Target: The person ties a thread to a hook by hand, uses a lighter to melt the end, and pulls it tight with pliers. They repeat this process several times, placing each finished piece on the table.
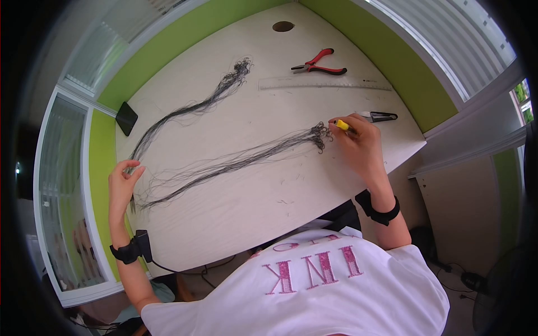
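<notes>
My right hand (361,140) is closed around a short yellow-tipped tool (342,125), whose exact kind I cannot make out. Its tip is beside the small dark fish hooks (320,134) at the right end of a bundle of dark fishing lines (230,166). At the table's left edge my left hand (124,182) has thumb and forefinger drawn together; anything pinched there is too thin to see. Next to those fingers runs the lower end of a second line bundle (168,118), with its hooks (242,68) farther back.
Red-handled pliers (320,64) lie at the back right above a clear ruler (325,84). Thread snips (381,116) sit beyond my right hand. A black flat object (126,118) stands at the left edge. Green partitions (386,61) border the white table (224,224).
</notes>
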Demonstrator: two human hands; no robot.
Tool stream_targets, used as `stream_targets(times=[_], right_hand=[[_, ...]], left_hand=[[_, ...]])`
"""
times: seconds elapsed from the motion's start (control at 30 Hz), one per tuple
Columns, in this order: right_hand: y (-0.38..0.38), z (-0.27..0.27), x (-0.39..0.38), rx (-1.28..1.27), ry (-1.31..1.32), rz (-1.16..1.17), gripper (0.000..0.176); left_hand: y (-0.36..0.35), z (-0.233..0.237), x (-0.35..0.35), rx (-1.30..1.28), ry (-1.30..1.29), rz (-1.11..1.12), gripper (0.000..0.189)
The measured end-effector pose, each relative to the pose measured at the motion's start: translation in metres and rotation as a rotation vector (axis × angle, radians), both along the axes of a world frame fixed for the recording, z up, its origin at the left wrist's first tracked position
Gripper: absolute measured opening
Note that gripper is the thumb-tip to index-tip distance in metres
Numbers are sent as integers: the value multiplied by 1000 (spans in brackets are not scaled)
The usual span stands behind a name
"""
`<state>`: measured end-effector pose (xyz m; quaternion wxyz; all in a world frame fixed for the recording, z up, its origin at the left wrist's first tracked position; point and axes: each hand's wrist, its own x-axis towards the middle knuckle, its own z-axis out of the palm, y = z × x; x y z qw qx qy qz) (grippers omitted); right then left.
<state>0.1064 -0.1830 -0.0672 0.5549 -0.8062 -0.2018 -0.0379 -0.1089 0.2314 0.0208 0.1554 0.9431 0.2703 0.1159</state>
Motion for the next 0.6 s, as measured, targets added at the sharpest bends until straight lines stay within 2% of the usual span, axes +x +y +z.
stream_targets(times=[0.07, 0.13, 0.2, 0.27, 0.33, 0.43, 0.47, 0.53, 0.6], right_hand=[[-5, 6, -1, -35, 2, -5, 12], [-8, 11, -4, -76, -1, -15, 12], [-8, 12, -8, -11, 73, -63, 14], [-12, 7, -9, 15, 69, -70, 14], [-14, 3, -12, 39, 66, -85, 14], [-19, 2, -14, 24, 17, -104, 13], [-19, 3, -14, 30, 17, -92, 12], [-18, 4, -13, 32, 11, -79, 11], [-17, 5, -13, 28, 17, -68, 9]], left_hand=[[-21, 16, 30, -32, -78, 18, 18], [-51, 25, 69, -139, -158, -60, 17], [-61, 18, 111, -110, -184, -261, 17], [-67, 3, 155, -76, -210, -356, 18], [-63, -12, 198, -6, -200, -346, 16], [-37, -46, 251, -55, -244, -271, 16], [-34, -50, 259, -57, -246, -274, 16], [-25, -59, 271, -261, -92, -228, 15], [-27, -58, 267, -205, -69, -243, 15]])
